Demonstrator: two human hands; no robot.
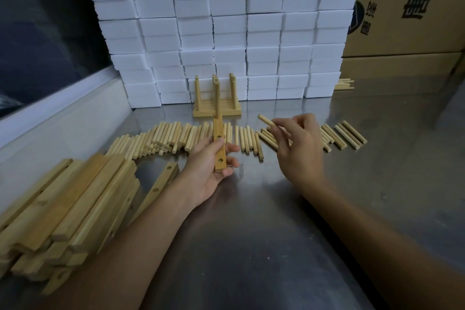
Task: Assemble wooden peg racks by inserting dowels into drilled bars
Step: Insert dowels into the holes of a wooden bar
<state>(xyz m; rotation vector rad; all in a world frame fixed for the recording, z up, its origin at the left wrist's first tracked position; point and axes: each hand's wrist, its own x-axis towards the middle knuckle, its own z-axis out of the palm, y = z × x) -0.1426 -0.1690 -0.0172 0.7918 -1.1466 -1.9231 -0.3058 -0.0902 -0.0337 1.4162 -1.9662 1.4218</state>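
My left hand (210, 170) grips a drilled wooden bar (219, 142) near its close end. The bar points away from me, and two empty holes show in it. A dowel stands in the bar's far part. My right hand (298, 148) pinches a single dowel (266, 119) lifted above a long row of loose dowels (176, 137) lying across the steel table (251, 221). A heap of drilled bars (75, 199) lies at the left. A finished peg rack (217, 102) stands behind the row.
A wall of stacked white foam blocks (226, 27) closes off the back. Brown cardboard boxes (407, 7) stand at the right rear, with a few more dowels (343, 84) beside them. A white ledge (57, 106) runs along the table's left edge.
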